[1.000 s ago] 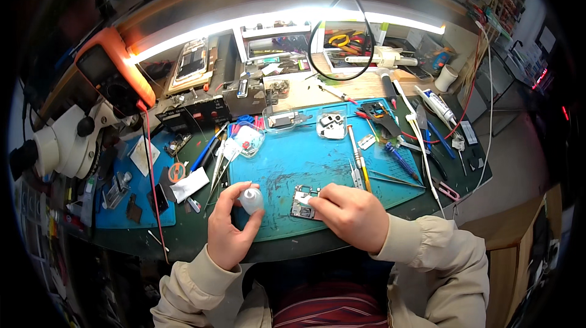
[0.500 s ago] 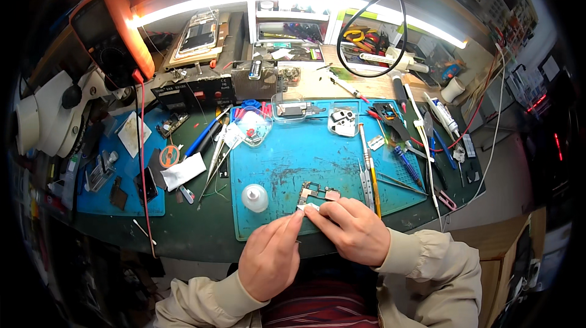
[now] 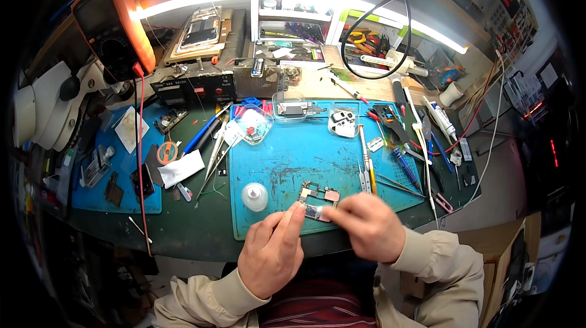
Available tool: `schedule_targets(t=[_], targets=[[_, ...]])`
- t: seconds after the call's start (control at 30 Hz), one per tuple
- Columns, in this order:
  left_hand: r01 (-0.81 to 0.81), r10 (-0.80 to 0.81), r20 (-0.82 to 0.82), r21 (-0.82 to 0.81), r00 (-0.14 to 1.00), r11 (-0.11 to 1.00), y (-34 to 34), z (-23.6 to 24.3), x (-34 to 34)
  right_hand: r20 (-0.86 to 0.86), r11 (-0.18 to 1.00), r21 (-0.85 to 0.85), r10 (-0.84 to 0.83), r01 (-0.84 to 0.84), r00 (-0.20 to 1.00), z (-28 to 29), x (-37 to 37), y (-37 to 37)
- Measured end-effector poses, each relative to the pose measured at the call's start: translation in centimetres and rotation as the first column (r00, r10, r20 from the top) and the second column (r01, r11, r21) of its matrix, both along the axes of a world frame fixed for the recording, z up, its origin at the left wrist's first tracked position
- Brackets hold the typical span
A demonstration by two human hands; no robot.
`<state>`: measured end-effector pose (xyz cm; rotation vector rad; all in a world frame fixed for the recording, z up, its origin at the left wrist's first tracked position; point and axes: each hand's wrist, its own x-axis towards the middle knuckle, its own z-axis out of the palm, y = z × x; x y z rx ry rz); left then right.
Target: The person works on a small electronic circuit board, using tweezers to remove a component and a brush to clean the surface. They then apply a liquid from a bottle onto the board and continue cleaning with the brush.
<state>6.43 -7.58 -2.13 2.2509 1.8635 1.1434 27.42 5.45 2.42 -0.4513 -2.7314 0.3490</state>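
Note:
A small phone circuit board (image 3: 331, 195) with an open middle sits at the near part of the blue mat. My left hand (image 3: 271, 248) is closed, fingertips pinching the board's near left corner. My right hand (image 3: 369, 224), smeared by motion, is closed just right of the board. At its fingertips shows a small white piece (image 3: 327, 213), perhaps tissue, over the board's near edge. A dark, shiny part (image 3: 312, 212) of the board is visible between the hands. Left of the board stands a white, translucent bottle (image 3: 254, 196).
The blue mat (image 3: 287, 157) bears tweezers (image 3: 364, 175) and clear boxes of small parts (image 3: 343, 121) around its edges. A screwdriver (image 3: 406, 164) and cables lie to the right. An orange multimeter (image 3: 113, 32) stands at the back left, its red lead (image 3: 141, 163) crossing the bench.
My right hand has moved right, away from my left fingers, drawing the white piece along and uncovering the board's near part. My left hand stays nearly in place.

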Motion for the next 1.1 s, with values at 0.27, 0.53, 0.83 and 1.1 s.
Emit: schedule_targets(t=[0.27,0.53,0.83,1.1], targets=[[-0.002,0.002,0.000,0.002,1.000,1.000,0.0,-0.4,0.0,-0.069,0.998,0.047,0.034,-0.031,0.997,-1.5,-2.0,0.4],[0.001,-0.001,-0.019,-0.014,1.000,1.000,-0.1,-0.4,-0.1,-0.074,0.998,-0.028,-0.053,0.051,0.996,0.4,-0.8,0.6],[-0.008,0.008,-0.004,-0.002,1.000,1.000,0.1,-0.4,-0.1,0.065,0.987,0.151,0.038,-0.047,0.997,-0.6,-1.3,-0.3],[-0.028,0.028,-0.014,-0.026,1.000,0.999,0.0,0.0,0.0,-0.198,0.995,0.024,-0.090,0.096,0.976,0.8,-2.0,0.5]])
